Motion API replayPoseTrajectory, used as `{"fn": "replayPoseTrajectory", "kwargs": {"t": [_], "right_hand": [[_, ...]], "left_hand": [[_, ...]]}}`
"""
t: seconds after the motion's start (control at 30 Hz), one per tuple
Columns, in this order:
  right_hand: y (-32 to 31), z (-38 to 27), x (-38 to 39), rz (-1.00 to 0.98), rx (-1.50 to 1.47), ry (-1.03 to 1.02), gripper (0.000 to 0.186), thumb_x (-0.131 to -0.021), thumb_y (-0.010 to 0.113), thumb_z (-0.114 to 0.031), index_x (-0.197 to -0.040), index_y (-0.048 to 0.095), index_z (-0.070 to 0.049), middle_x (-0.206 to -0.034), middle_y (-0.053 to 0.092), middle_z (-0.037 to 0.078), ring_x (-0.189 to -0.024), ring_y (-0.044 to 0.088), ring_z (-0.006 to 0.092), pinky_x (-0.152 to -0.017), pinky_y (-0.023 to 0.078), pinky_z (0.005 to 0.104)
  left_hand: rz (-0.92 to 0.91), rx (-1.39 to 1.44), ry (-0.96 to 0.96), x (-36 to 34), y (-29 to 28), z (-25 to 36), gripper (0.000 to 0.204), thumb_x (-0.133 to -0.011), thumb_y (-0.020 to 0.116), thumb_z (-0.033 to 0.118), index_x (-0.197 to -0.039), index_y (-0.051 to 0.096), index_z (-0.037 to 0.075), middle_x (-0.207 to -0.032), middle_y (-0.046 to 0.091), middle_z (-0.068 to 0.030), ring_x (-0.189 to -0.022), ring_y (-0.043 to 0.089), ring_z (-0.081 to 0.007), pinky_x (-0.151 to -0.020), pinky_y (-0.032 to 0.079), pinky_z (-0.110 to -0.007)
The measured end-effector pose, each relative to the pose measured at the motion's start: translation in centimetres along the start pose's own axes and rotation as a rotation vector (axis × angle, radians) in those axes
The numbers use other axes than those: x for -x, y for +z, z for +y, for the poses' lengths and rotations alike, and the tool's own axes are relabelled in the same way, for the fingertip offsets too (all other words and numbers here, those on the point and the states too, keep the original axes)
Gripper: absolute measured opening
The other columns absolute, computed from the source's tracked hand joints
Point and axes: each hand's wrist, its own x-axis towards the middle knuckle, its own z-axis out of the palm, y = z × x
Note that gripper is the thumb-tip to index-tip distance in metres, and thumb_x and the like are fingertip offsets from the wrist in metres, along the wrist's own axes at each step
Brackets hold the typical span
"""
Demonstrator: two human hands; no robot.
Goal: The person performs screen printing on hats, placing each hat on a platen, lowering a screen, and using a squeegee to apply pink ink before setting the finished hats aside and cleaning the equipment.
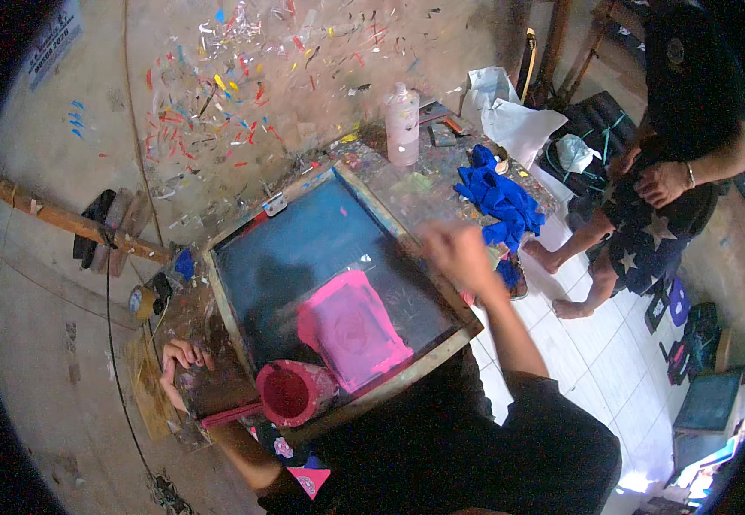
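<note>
Left hand is curled round the outer edge of a brown board, so we read it as gripping. Right hand is over the frame's right rail, palm and fingers smeared by blur (can't tell if they're spread, closed or holding anything).

Relation that counts, in our judgement: board vs. pink patch. Board sits outside the frame, by its lower left corner; its pink edge runs roughly sideways, tilting up toward the pink cup. Patch is up and right of the left hand, down and left of the right one; its long axis slants upper left to lower right, along the right rail. Right hand looks nearer the patch, left nearer the cup. Cup stands between board and patch.
</note>
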Motion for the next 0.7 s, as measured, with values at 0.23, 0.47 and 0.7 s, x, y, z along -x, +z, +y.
{"fn": "replayPoseTrajectory", "kwargs": {"t": [0.23, 0.47, 0.7], "right_hand": [[-7.5, 19.3, -9.9, 0.333, 0.496, 0.228, 0.019, -0.083, 0.06, -0.007, -0.098, 0.07, -0.001, -0.095, 0.072, 0.019, -0.09, 0.07, 0.0339, -0.079, 0.055, 0.0421], [-6.4, 25.7, -15.4, 0.299, 0.812, 0.355, 0.025, -0.079, 0.069, -0.027, -0.09, 0.075, -0.006, -0.094, 0.071, 0.021, -0.085, 0.069, 0.0346, -0.082, 0.055, 0.0443], [-7.2, 26.1, -18.0, 0.416, 0.331, 0.278, 0.023, -0.082, 0.068, -0.024, -0.087, 0.072, -0.002, -0.087, 0.073, 0.017, -0.08, 0.07, 0.0328, -0.077, 0.053, 0.0393]], "left_hand": [[-0.003, -0.038, 0.035, 0.4, 1.1, -0.7, 0.024, -0.092, 0.046, 0.025, -0.08, 0.042, 0.004, -0.08, 0.042, -0.0093, -0.068, 0.047, -0.0201, -0.056, 0.045, -0.033], [0.084, -0.02, -0.013, 0.4, 0.2, -0.4, 0.025, -0.092, 0.045, 0.024, -0.08, 0.041, 0.003, -0.079, 0.042, -0.0095, -0.066, 0.047, -0.0217, -0.055, 0.046, -0.034], [0.216, -0.084, 0.044, 0.7, -0.4, -0.3, 0.023, -0.092, 0.043, 0.023, -0.08, 0.04, 0.004, -0.077, 0.039, -0.0087, -0.065, 0.043, -0.0202, -0.053, 0.043, -0.034]]}}
